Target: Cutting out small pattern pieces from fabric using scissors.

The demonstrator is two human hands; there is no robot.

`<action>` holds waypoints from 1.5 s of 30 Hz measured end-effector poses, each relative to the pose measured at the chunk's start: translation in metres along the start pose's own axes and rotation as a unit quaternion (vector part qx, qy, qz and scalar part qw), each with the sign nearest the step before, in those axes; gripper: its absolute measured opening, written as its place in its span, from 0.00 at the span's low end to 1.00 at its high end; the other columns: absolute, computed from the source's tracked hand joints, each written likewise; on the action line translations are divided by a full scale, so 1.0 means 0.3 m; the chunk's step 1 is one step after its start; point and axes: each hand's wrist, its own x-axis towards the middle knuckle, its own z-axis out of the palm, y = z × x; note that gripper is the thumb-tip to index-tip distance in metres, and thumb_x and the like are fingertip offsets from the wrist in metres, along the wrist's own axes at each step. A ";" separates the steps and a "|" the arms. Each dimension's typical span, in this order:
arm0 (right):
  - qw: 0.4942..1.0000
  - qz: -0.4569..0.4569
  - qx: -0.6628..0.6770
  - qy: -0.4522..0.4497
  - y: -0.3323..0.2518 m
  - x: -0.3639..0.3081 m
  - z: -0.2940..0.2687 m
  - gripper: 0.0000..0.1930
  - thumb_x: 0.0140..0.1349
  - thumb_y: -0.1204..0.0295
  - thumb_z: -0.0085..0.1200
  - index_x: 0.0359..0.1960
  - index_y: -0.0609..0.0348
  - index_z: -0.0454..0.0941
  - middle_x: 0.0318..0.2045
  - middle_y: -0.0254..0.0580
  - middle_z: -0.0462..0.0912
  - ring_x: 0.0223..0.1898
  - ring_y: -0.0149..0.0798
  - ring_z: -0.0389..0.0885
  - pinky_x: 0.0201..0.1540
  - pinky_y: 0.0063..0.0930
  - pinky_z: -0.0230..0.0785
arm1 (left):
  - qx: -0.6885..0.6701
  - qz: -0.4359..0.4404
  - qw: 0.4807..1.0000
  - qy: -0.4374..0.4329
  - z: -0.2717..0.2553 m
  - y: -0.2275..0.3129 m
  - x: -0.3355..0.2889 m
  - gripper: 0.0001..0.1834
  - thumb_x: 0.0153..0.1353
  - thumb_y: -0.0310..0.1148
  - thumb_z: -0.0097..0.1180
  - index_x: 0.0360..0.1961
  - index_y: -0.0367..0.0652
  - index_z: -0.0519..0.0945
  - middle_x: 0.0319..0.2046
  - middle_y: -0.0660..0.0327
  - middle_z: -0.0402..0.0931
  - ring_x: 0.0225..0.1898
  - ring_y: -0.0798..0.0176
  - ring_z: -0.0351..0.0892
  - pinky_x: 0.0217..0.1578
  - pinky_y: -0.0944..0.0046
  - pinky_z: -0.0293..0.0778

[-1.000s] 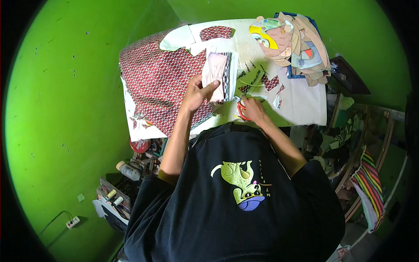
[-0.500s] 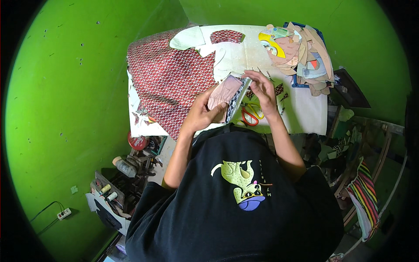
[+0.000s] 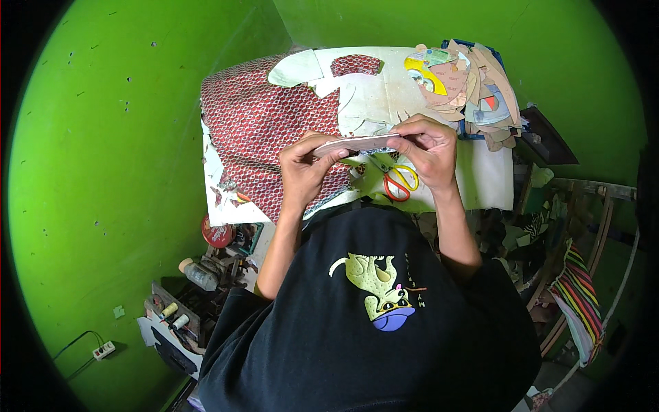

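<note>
Between both hands I hold a flat brownish-pink card piece [image 3: 362, 143], turned nearly edge-on over the table. My left hand [image 3: 302, 167] pinches its left end, thumb on the near side. At the other end my right hand [image 3: 427, 145] grips it between thumb and fingers. A bit of dark patterned material shows under the card; how it is joined cannot be seen. Just below the right hand lie scissors [image 3: 397, 185] with one red and one yellow handle loop. Red patterned fabric [image 3: 268, 127] spreads over the table beside and behind the left hand.
On the white table [image 3: 480, 185], a blue crate [image 3: 504, 58] at the far right is heaped with card templates [image 3: 484, 103]. A cut red patterned piece [image 3: 355, 65] and a pale green template [image 3: 295, 67] lie at the back. Left of me stands a bottle [image 3: 199, 273] among clutter.
The card piece has swung from upright and slanted to level and almost edge-on. My right hand has closed on its right end, and my left hand now holds the left end.
</note>
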 end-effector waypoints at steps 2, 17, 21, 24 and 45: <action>0.999 0.008 0.006 0.053 0.003 -0.004 0.005 0.06 0.54 0.83 0.67 0.33 0.69 0.83 0.29 0.42 0.84 0.30 0.24 0.80 0.32 0.18 0.71 | -0.023 -0.036 0.999 0.016 0.004 0.011 -0.002 0.12 0.52 0.22 0.71 0.39 0.31 0.85 0.33 0.56 0.84 0.36 0.68 0.82 0.35 0.70 0.76; 0.978 0.079 0.068 0.181 0.071 0.007 0.024 0.06 0.58 0.78 0.66 0.31 0.68 0.81 0.25 0.34 0.83 0.27 0.21 0.75 0.31 0.14 0.65 | -0.018 -0.106 0.994 -0.012 0.017 0.040 0.068 0.24 0.54 0.20 0.69 0.54 0.32 0.79 0.42 0.53 0.84 0.41 0.66 0.83 0.43 0.66 0.80; 0.982 0.091 0.037 0.160 0.093 0.056 -0.001 0.05 0.58 0.79 0.65 0.32 0.68 0.82 0.27 0.37 0.83 0.28 0.22 0.77 0.33 0.15 0.67 | -0.092 -0.224 0.956 -0.164 -0.017 0.015 0.115 0.29 0.53 0.20 0.69 0.58 0.35 0.75 0.41 0.58 0.83 0.41 0.69 0.82 0.41 0.70 0.79; 0.990 0.133 0.035 0.034 0.117 0.116 -0.021 0.06 0.57 0.77 0.65 0.33 0.68 0.82 0.30 0.40 0.85 0.32 0.24 0.80 0.37 0.19 0.72 | -0.054 -0.270 0.934 -0.226 -0.009 0.003 0.139 0.29 0.52 0.22 0.71 0.56 0.34 0.76 0.41 0.57 0.83 0.41 0.69 0.80 0.42 0.69 0.78; 0.893 0.254 -0.371 -0.008 0.527 -0.168 -0.148 0.19 0.54 0.68 0.67 0.45 0.63 0.79 0.31 0.50 0.85 0.34 0.48 0.85 0.39 0.40 0.76 | -0.148 -0.136 0.976 -0.082 0.061 -0.120 0.024 0.38 0.51 0.14 0.61 0.64 0.42 0.64 0.50 0.60 0.72 0.41 0.72 0.75 0.35 0.73 0.74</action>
